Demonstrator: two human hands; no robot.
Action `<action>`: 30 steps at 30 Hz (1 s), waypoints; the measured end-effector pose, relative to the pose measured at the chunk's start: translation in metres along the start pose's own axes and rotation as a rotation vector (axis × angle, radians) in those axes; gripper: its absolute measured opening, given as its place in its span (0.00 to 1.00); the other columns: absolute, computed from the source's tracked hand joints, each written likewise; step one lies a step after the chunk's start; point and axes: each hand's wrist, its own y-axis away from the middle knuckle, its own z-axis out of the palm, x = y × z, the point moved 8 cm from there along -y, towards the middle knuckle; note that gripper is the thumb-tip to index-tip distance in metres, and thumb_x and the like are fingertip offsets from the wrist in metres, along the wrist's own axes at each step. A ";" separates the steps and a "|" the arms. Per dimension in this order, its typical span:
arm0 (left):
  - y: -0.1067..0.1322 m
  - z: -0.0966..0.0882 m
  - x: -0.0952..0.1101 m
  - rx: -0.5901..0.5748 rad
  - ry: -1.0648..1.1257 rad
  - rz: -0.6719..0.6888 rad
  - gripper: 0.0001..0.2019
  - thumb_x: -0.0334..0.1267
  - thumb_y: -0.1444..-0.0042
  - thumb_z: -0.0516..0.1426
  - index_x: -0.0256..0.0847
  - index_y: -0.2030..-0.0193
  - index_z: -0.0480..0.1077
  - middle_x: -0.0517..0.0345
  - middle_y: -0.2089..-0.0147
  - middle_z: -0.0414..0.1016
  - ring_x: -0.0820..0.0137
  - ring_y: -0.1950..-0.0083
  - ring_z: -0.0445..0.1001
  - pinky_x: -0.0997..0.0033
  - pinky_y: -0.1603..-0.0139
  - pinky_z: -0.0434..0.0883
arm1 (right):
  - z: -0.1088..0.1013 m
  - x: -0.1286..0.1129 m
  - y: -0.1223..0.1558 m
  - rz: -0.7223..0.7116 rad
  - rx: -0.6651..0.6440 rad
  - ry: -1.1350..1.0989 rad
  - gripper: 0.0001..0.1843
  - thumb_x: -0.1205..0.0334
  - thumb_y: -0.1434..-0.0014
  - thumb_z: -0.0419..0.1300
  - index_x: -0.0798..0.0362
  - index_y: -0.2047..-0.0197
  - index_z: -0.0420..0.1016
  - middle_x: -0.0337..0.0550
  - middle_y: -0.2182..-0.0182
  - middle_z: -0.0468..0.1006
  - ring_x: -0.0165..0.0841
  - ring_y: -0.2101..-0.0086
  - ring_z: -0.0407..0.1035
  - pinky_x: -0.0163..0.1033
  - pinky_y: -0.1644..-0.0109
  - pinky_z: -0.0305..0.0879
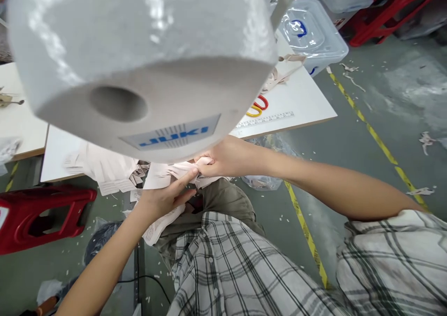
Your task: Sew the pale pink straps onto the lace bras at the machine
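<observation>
A pale pink piece of fabric point(159, 175) is stretched and bunched between my hands, just below the head of a JUKI sewing machine point(167, 92). My right hand point(223, 158) pinches its gathered end between thumb and fingers. My left hand point(167, 198) grips the fabric from the near side, its fingertips close to the right hand. More pale fabric hangs over my lap below the left hand. To the left, a stack of pale fabric pieces point(108, 167) lies over the table's front edge. The machine's head hides the needle area and part of my right hand.
On the white table point(307, 97) lie scissors point(256, 107) with red and yellow handles, a clear ruler point(268, 119) and fabric scraps. A lidded plastic box point(314, 36) stands beyond. A red stool point(45, 216) is at left. Yellow tape point(366, 120) and scraps mark the floor.
</observation>
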 end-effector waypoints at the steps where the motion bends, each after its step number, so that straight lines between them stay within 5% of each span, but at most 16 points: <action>1: 0.000 -0.001 0.004 -0.006 -0.009 -0.010 0.26 0.48 0.46 0.65 0.50 0.39 0.74 0.53 0.65 0.81 0.69 0.73 0.72 0.73 0.65 0.72 | 0.001 0.003 0.002 -0.007 0.009 -0.012 0.10 0.66 0.43 0.55 0.53 0.71 0.78 0.40 0.75 0.76 0.32 0.72 0.65 0.38 0.67 0.55; 4: -0.001 -0.008 0.019 0.013 -0.070 -0.025 0.26 0.46 0.42 0.62 0.53 0.35 0.70 0.59 0.72 0.79 0.74 0.82 0.60 0.76 0.79 0.60 | 0.004 0.010 0.012 -0.090 0.167 -0.005 0.10 0.60 0.39 0.58 0.51 0.58 0.79 0.45 0.59 0.79 0.37 0.59 0.70 0.40 0.58 0.63; 7: -0.002 -0.015 0.032 0.052 -0.087 -0.032 0.27 0.44 0.41 0.60 0.54 0.33 0.67 0.60 0.67 0.82 0.75 0.83 0.56 0.74 0.79 0.56 | 0.004 0.016 0.027 -0.177 0.430 0.038 0.13 0.56 0.36 0.58 0.50 0.51 0.77 0.49 0.47 0.75 0.42 0.46 0.66 0.49 0.43 0.62; 9: -0.003 -0.018 0.037 0.056 -0.078 -0.043 0.27 0.42 0.41 0.60 0.54 0.33 0.67 0.60 0.64 0.82 0.76 0.82 0.57 0.74 0.78 0.57 | 0.007 0.020 0.030 -0.185 0.499 0.007 0.10 0.58 0.35 0.58 0.49 0.55 0.79 0.48 0.51 0.77 0.41 0.47 0.67 0.49 0.42 0.61; 14: -0.005 -0.019 0.038 0.053 -0.116 -0.079 0.26 0.41 0.40 0.59 0.54 0.33 0.67 0.61 0.71 0.79 0.74 0.82 0.58 0.73 0.78 0.57 | 0.004 0.024 0.019 -0.109 0.387 -0.145 0.07 0.61 0.39 0.62 0.48 0.62 0.83 0.44 0.59 0.81 0.39 0.55 0.72 0.44 0.52 0.66; 18: -0.005 -0.019 0.040 0.057 -0.126 -0.083 0.28 0.39 0.40 0.58 0.56 0.32 0.65 0.60 0.67 0.80 0.73 0.79 0.60 0.74 0.76 0.60 | -0.001 0.022 0.019 -0.118 0.367 -0.168 0.06 0.62 0.39 0.63 0.48 0.63 0.83 0.43 0.60 0.81 0.37 0.55 0.73 0.43 0.51 0.66; 25: -0.003 -0.023 0.046 0.046 -0.196 -0.070 0.26 0.39 0.38 0.56 0.52 0.32 0.65 0.62 0.76 0.75 0.75 0.82 0.54 0.73 0.78 0.54 | 0.020 0.017 0.047 -0.419 0.683 0.120 0.12 0.65 0.35 0.56 0.46 0.52 0.78 0.43 0.55 0.80 0.35 0.53 0.71 0.45 0.48 0.68; 30: -0.004 -0.027 0.038 -0.157 -0.088 -0.052 0.27 0.43 0.36 0.53 0.54 0.29 0.60 0.63 0.71 0.75 0.76 0.82 0.57 0.77 0.77 0.56 | 0.018 0.008 0.048 -0.450 0.702 0.311 0.13 0.68 0.36 0.56 0.42 0.58 0.80 0.38 0.63 0.82 0.34 0.58 0.70 0.43 0.52 0.65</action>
